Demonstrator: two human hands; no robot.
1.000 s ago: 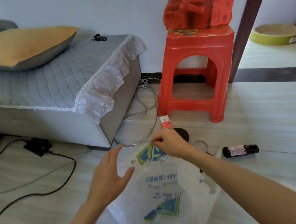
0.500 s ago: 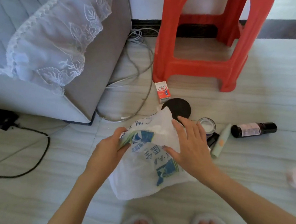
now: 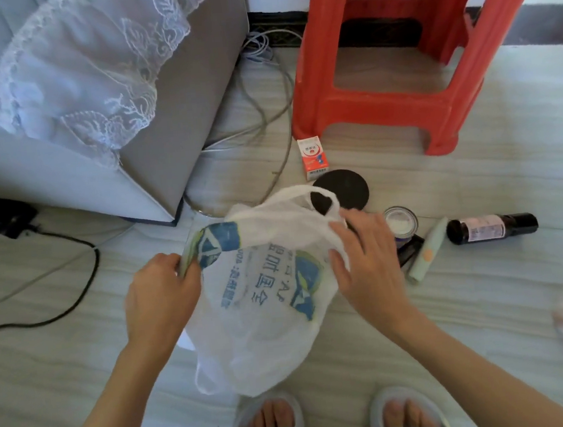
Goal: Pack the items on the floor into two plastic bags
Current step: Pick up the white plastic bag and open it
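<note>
I have the white plastic bag (image 3: 261, 301) hanging just above the floor on the near side of the red stool (image 3: 393, 65), my left hand (image 3: 161, 300) pinching its left rim while my right hand (image 3: 367, 260) lies with fingers spread against the right handle, curled round nothing that I can make out. The job now, as I judge it, is to part the two rims into a wide mouth and keep it facing the items. Those lie between bag and stool: the small box (image 3: 314, 157), black disc (image 3: 343, 190), open jar (image 3: 401, 224), pale tube (image 3: 428, 250) and dark bottle (image 3: 491, 228).
</note>
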